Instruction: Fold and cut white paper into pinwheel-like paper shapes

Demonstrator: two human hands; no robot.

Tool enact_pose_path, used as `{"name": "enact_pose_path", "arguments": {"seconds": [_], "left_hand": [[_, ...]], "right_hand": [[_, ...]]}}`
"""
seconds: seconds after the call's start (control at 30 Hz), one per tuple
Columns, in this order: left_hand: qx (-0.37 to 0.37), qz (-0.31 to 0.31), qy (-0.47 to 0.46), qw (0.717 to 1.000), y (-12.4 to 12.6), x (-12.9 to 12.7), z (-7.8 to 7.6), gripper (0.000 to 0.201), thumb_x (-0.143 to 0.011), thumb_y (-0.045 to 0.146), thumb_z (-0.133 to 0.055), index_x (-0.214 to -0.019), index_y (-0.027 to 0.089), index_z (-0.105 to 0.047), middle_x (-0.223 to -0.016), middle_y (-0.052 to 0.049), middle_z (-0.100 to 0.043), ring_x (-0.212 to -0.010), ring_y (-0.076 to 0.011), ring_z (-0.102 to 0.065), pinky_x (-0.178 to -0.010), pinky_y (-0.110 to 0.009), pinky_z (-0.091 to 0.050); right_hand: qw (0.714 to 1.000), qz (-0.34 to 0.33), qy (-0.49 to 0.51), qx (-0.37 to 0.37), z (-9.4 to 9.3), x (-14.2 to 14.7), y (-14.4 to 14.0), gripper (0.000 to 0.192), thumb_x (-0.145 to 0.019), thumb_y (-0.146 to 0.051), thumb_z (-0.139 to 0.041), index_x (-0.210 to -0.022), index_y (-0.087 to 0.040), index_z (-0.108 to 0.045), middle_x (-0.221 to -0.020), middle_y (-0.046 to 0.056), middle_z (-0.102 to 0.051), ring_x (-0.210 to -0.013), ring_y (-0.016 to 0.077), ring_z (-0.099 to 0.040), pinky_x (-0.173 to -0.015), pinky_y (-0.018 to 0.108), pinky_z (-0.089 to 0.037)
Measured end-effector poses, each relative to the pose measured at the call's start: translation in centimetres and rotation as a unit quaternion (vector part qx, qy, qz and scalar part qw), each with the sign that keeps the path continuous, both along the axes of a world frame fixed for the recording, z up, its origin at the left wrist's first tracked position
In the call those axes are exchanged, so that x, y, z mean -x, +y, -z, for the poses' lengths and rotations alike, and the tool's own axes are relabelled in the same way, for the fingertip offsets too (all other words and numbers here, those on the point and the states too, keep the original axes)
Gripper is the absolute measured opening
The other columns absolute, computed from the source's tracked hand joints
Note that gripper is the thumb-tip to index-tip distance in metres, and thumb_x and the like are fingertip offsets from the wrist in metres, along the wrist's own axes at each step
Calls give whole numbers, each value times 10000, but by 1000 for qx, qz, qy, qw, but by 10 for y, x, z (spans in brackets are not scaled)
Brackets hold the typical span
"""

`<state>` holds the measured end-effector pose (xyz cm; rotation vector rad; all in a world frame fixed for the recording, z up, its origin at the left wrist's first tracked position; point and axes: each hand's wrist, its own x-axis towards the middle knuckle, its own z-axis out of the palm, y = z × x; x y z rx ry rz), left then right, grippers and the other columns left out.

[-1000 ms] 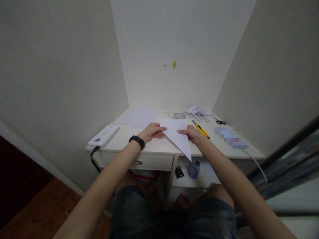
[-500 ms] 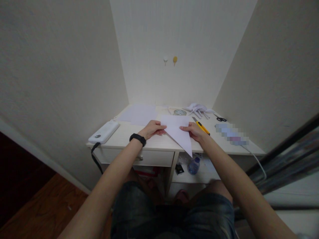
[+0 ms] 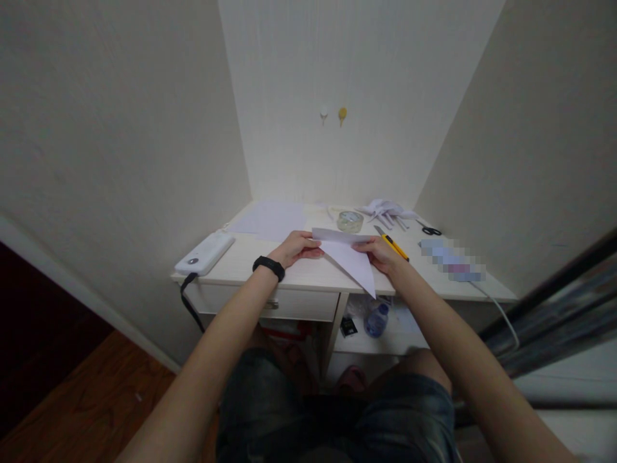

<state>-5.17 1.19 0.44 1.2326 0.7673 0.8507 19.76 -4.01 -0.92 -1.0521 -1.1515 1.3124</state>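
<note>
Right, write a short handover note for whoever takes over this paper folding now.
Left hand: pinching the left corner of the folded paper.
Right hand: pinching its right corner.
Paper: a white triangle on the desk, its point hanging over the front edge.
Done: a diagonal fold.
Left: I cannot tell which folds remain.
Nearby: spare sheet, tape roll, yellow cutter.

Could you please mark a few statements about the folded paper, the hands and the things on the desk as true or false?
1. Both the left hand and the right hand hold the folded white paper. True.
2. The paper's pointed tip sticks out past the desk edge. True.
3. The roll of tape is in the right hand's grip. False: it sits on the desk behind the paper.
4. The yellow utility knife lies left of the left hand. False: it lies beside the right hand.
</note>
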Motion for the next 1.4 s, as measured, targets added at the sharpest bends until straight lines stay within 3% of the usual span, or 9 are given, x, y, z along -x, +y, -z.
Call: {"name": "enact_pose_path", "arguments": {"seconds": [0.3, 0.4, 0.53, 0.63, 0.8, 0.9, 1.0, 1.17, 1.4], "left_hand": [[-9, -33, -32, 999, 4, -1, 3, 260, -701, -87, -565, -837, 63, -729, -970, -149, -732, -798, -182, -721, -839, -351, -609], [-2, -42, -58, 997, 2, -1, 2, 280, -768, -7, -610, -1012, 98, -697, -963, -132, -735, -835, -178, -722, -861, -340, -593], [64, -2, -86, 994, 3, 1, -2, 252, -906, 309, -593, -1064, 117, -628, -987, -171, -732, -893, -220, -727, -863, -362, -583], [82, 21, -55, 995, 4, -2, -6, 445, -883, 543, -590, -989, 112, -624, -1037, -204, -717, -903, -252, -723, -817, -377, -591], [-12, -17, -19, 1000, 0, -25, -14, 453, -760, 508, -766, -949, 113, -653, -991, -154, -724, -814, -198, -701, -711, -306, -573], [-35, -87, -32, 995, -3, -38, -22, 287, -729, 328, -817, -766, 127, -615, -775, -67, -693, -641, -118, -631, -626, -234, -512], [-69, -134, -13, 989, -2, -38, -34, 253, -703, 217, -802, -659, 137, -566, -640, 3, -607, -544, -77, -538, -557, -204, -431], [-231, -84, 76, 966, -5, -22, -62, 249, -693, 286, -767, -610, 143, -581, -551, 45, -503, -507, -70, -421, -509, -208, -314], [-374, 11, 192, 907, -30, -19, -72, 189, -723, 275, -661, -589, 152, -610, -558, 35, -514, -541, -91, -433, -520, -215, -283]], "right_hand": [[999, 29, -39, -13, 0, 2, -2, 249, -504, -111, -719, -735, -172, -786, -817, 76, -765, -655, 162, -617, -593, 275, -472], [999, 39, -28, -13, 2, 3, 0, 257, -513, -84, -678, -733, -169, -779, -815, 77, -763, -696, 175, -633, -622, 282, -489], [991, 133, 14, -28, 6, 13, 4, 334, -530, -63, -630, -810, -175, -774, -868, 67, -766, -766, 183, -657, -696, 291, -524], [971, 232, 26, -46, 10, 26, 6, 383, -552, -79, -594, -875, -185, -770, -895, 55, -768, -794, 188, -667, -720, 297, -544], [945, 293, -38, -143, 18, 50, 5, 458, -593, -114, -501, -950, -182, -779, -972, 68, -775, -921, 228, -689, -861, 357, -541], [939, 276, -98, -180, 19, 56, -3, 471, -616, -122, -516, -993, -216, -782, -1022, 57, -771, -994, 247, -682, -947, 384, -508], [960, 168, -112, -193, 16, 54, -16, 522, -601, -133, -649, -1099, -253, -750, -1171, 42, -732, -1094, 252, -652, -1000, 380, -477], [980, 73, 3, -184, -5, 46, -27, 750, -632, -311, -810, -1346, -297, -579, -1283, 65, -671, -1207, 241, -589, -1012, 392, -465], [963, 84, -71, -247, -47, 34, -26, 517, -673, -491, -798, -1127, -256, -723, -1111, 60, -717, -1058, 225, -627, -920, 342, -477]]}}
